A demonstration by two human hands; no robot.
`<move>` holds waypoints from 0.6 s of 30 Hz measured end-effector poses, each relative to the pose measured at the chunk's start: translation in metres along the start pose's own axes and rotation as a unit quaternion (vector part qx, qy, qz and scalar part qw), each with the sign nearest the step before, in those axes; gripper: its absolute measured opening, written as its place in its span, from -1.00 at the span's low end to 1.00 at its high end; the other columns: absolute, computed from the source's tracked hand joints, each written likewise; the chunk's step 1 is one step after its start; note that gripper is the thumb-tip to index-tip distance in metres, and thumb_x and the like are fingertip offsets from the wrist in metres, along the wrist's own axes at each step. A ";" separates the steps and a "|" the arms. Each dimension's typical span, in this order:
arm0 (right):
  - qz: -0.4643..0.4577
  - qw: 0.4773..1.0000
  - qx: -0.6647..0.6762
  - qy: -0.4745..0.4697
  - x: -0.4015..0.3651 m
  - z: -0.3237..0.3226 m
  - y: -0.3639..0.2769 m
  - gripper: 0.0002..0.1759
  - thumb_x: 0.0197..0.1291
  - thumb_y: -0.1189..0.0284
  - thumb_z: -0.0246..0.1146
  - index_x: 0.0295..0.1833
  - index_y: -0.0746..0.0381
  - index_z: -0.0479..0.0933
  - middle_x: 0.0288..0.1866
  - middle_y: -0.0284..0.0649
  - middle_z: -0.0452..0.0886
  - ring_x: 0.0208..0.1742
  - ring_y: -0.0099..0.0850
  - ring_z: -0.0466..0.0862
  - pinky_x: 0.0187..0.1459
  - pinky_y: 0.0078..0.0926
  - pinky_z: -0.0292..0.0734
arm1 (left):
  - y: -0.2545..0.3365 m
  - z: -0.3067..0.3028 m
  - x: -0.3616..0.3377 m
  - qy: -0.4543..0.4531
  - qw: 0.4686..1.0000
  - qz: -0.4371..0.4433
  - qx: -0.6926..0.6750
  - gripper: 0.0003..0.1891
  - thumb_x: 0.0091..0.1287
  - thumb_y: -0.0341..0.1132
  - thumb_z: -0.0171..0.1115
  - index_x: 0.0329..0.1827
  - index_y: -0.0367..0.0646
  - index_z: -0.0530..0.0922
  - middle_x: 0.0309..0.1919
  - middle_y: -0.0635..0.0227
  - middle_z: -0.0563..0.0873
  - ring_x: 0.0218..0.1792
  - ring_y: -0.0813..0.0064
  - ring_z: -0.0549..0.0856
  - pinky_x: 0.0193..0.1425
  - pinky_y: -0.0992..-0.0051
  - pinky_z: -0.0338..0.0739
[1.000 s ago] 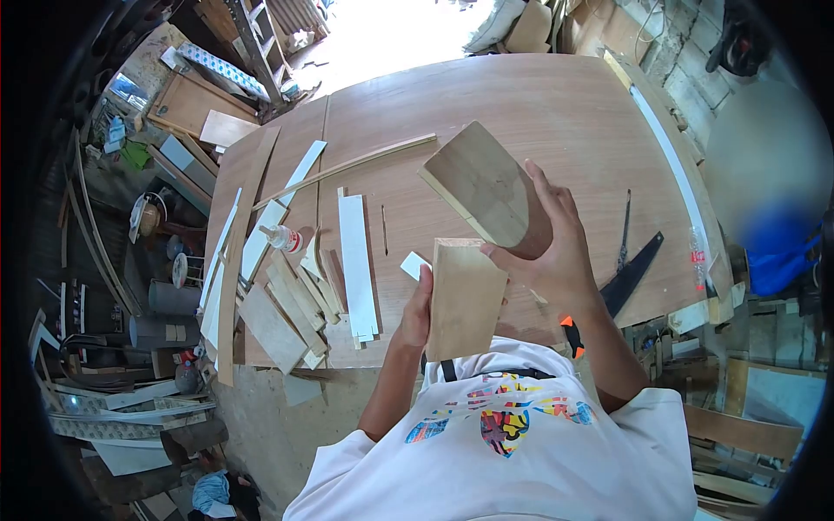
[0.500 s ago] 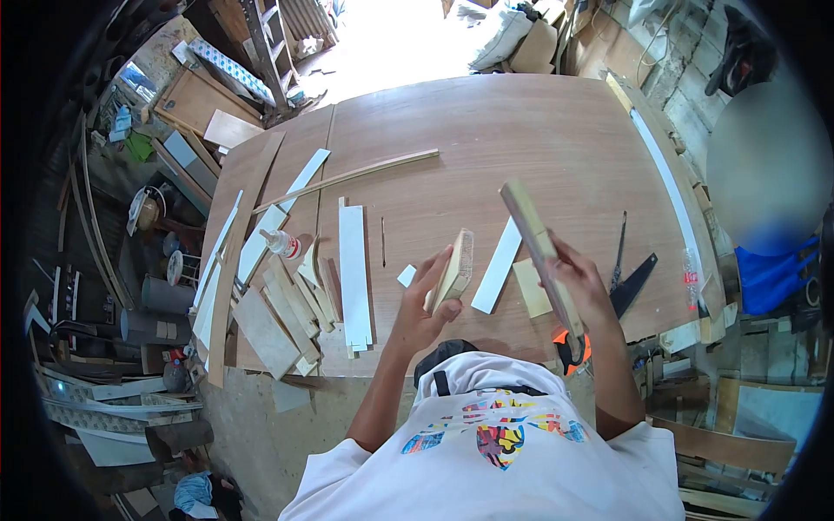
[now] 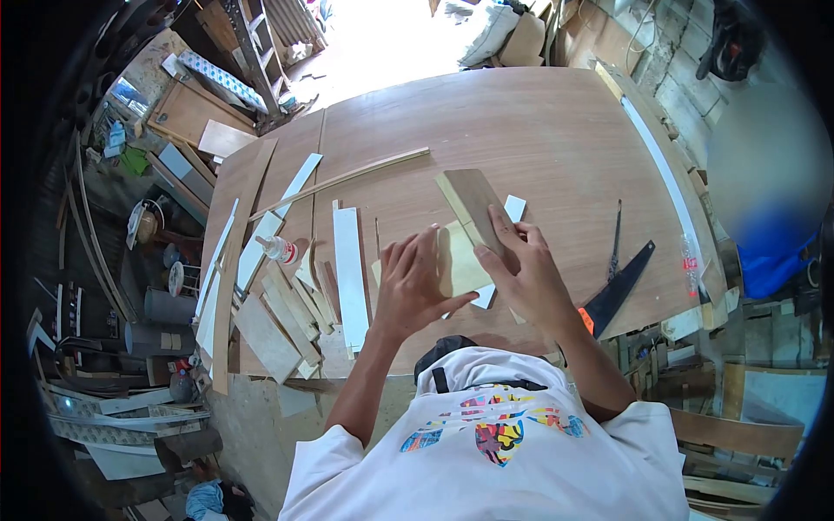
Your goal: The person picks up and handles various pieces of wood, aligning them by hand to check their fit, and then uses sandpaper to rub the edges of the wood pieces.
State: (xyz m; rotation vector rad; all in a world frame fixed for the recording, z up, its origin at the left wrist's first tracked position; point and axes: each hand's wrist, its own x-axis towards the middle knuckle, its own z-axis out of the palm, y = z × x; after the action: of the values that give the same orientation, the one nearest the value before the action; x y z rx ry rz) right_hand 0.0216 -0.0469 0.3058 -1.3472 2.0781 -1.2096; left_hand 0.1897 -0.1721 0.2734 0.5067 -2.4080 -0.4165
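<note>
My left hand grips a pale wooden board above the near middle of the table, with the thumb along its lower edge. My right hand is wrapped around a thick brown wooden block, which slants up and away to the left. The block's lower side overlaps the pale board's upper edge in this view. Behind both hands lies a white strip, partly covered. A handsaw with an orange handle rests right of my right forearm.
On the left of the table lie a glue bottle, a white board, several wood offcuts and a long brown strip. A clear bottle stands by the right edge. A person in blue is beyond it.
My right hand has brought the wooden block leftward, over to the piece in my left hand. The left-hand board has turned so its pale broad face shows.
</note>
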 end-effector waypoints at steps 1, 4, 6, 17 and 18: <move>0.004 1.000 0.014 -0.014 -0.004 0.002 0.001 -0.25 0.32 0.04 0.23 0.46 0.30 0.36 0.16 0.51 0.39 0.26 0.26 0.45 0.28 -0.07 0.40 | -0.005 0.000 0.001 0.007 1.000 -0.014 0.000 0.11 -0.18 0.18 0.64 0.37 -0.35 0.39 0.19 0.09 0.59 0.22 0.11 0.53 0.36 0.12 0.30; 0.027 0.997 0.027 -0.063 -0.024 -0.003 0.007 -0.25 0.33 0.05 0.23 0.46 0.32 0.35 0.14 0.44 0.46 0.29 0.15 0.46 0.28 -0.14 0.41 | -0.023 -0.010 0.000 0.040 0.995 -0.091 0.017 0.11 -0.19 0.12 0.68 0.39 -0.37 0.37 0.17 0.09 0.61 0.24 0.12 0.53 0.40 0.13 0.26; 0.020 0.994 0.042 -0.097 -0.034 -0.006 0.032 -0.26 0.32 0.10 0.24 0.45 0.37 0.34 0.14 0.31 0.55 0.23 -0.05 0.54 0.24 -0.25 0.44 | -0.038 -0.011 -0.005 0.053 0.991 -0.117 0.025 0.12 -0.12 0.04 0.68 0.46 -0.38 0.30 0.19 0.06 0.62 0.21 0.20 0.58 0.36 0.17 0.36; 0.155 0.986 0.025 0.050 -0.050 -0.010 0.134 -0.28 0.26 0.11 0.31 0.35 0.43 0.43 -0.14 0.22 0.69 -0.04 -0.12 0.71 0.13 -0.34 0.50 | -0.004 -0.008 -0.004 0.019 0.653 -0.344 -0.674 -0.06 0.40 0.41 -0.22 0.50 -0.31 0.23 0.22 -0.18 0.55 0.06 0.12 0.68 -0.01 0.21 0.66; 0.155 0.986 0.025 0.050 -0.054 -0.008 0.139 -0.28 0.26 0.10 0.31 0.36 0.40 0.44 -0.09 0.26 0.68 0.02 -0.09 0.69 0.16 -0.32 0.49 | -0.001 -0.006 -0.004 0.007 0.585 -0.334 -0.739 -0.05 0.39 0.42 -0.27 0.51 -0.30 0.21 0.24 -0.22 0.51 0.05 0.02 0.66 -0.02 0.11 0.65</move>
State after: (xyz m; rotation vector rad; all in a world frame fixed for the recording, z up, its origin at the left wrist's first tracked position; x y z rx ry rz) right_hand -0.0349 0.0272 0.1889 -0.9141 2.2083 -1.2032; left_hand 0.1970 -0.1722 0.2757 0.4949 -0.9423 -2.3404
